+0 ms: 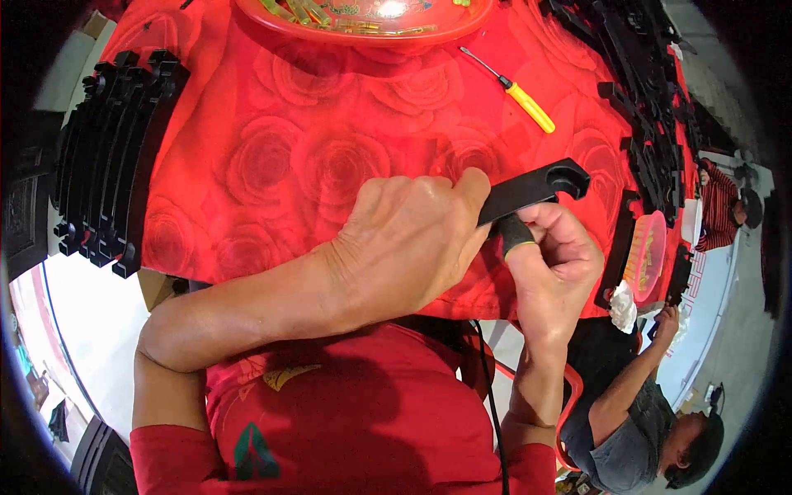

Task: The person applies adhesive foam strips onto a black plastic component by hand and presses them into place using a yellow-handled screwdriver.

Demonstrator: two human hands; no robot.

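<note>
My left hand (417, 239) is closed around a flat black plastic bar (524, 194) with a round notch at its far right end. The bar slants up to the right above the table. My right hand (558, 260) is beneath the notched end, fingers curled and gripping it from below. A black finger sleeve (516, 233) covers its thumb. The part of the bar inside my left fist is hidden.
A yellow-handled screwdriver (528, 107) lies on the red rose-patterned cloth (280, 157). A red tray (363, 35) holds small yellowish pieces. Similar black bars (115, 165) are stacked at left; more black parts (643, 99) pile up right. A pink oval dish (652, 256) sits near a co-worker (652, 429).
</note>
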